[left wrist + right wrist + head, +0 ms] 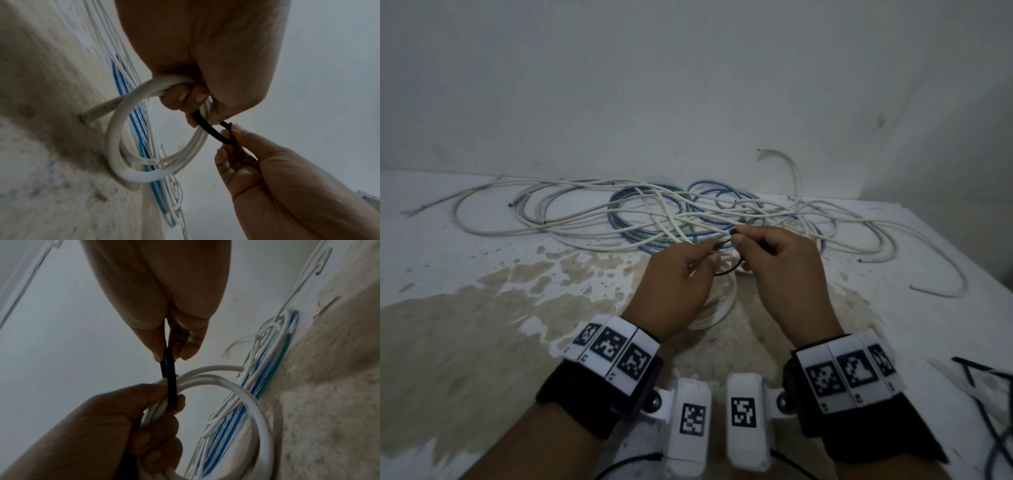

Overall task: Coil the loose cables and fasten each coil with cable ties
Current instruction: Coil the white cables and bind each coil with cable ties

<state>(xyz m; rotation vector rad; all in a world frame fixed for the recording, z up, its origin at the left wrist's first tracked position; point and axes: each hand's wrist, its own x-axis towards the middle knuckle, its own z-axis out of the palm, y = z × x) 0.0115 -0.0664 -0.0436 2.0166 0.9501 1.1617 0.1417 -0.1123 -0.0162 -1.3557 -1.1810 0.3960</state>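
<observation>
Left hand clamps the white coil in curled fingers just above the near table, keeping the turns bunched so the black cable tie can loop them. Right hand pinches both tie ends together, likely threading tail into head. Loose cables lie far; spare ties near right.

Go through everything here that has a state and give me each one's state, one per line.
white coil: wound, held up, not yet fastened
black cable tie: looped around the coil, still slack
left hand: grips the coil
right hand: pinches the tie
loose cables: tangled, uncoiled
spare ties: lying unused
</observation>
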